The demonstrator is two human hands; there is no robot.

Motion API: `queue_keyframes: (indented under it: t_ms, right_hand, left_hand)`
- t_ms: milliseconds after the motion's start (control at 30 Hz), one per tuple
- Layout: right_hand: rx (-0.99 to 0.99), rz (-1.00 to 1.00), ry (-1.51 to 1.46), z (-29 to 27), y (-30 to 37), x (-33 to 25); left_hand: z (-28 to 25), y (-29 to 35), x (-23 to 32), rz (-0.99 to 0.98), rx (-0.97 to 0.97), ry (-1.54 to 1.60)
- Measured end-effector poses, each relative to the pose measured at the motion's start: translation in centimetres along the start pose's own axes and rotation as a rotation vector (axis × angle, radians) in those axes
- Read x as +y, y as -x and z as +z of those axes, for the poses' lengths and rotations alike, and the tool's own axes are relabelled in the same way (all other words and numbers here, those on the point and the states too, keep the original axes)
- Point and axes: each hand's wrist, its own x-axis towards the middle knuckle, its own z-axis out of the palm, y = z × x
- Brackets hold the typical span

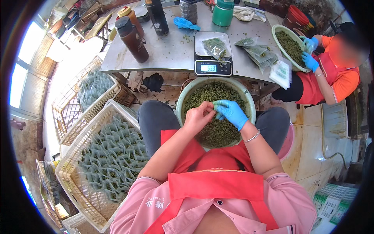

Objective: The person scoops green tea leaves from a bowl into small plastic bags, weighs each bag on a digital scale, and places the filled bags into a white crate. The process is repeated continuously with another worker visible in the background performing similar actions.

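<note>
My bare left hand [200, 117] and my right hand [231, 113], in a blue glove, meet above a round pale-green basin [250, 97]. Fingers of both hands are pinched together and touch at the tips; whatever is between them is too small to make out. Small green grains like green peppercorns [210, 91] fill much of the basin, which sits between my knees. Beyond it, on the metal table [171, 54], a filled clear bag [215, 47] rests on a digital scale [213, 67] with a lit display. More filled bags [259, 52] lie right of the scale.
At left stand plastic crates [68, 171] with rows of filled bags [113, 156]. Dark bottles [132, 41], a green jar [223, 13] and a blue glove [186, 23] are on the table. A co-worker [327, 70] in blue gloves handles another basin [277, 29] at right.
</note>
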Motion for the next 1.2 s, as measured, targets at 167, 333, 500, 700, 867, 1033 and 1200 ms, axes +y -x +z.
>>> queue_keyframes:
  t_ms: [167,333,500,700,867,1033,1200]
  right_hand:
    - [-0.066,0.160,-0.353,0.6,1.2,0.6]
    - [-0.023,0.163,-0.223,-0.9,1.1,2.0]
    - [0.375,-0.644,0.957,-1.4,-0.6,-0.1]
    - [0.697,-0.788,0.800,-1.8,-7.4,-5.1]
    - [0.644,-0.523,1.203,-3.8,-12.9,-7.3]
    - [0.360,-0.609,1.550,-0.5,-12.6,-12.4]
    - [0.131,-0.777,1.308,6.0,-8.3,-14.7]
  left_hand:
    - [-2.0,-0.6,2.1,0.206,-0.171,-0.328]
    - [-6.1,-3.3,2.7,0.233,-0.223,-0.349]
    - [-10.2,-8.1,0.9,-0.077,0.153,0.113]
    - [-10.1,-9.3,-3.6,-0.181,0.449,0.177]
    - [-9.2,-8.7,-1.4,-0.090,0.369,-0.139]
    - [-9.5,-10.0,-1.8,0.381,0.680,-0.747]
    - [-9.2,-9.9,-2.0,-0.036,0.521,-0.721]
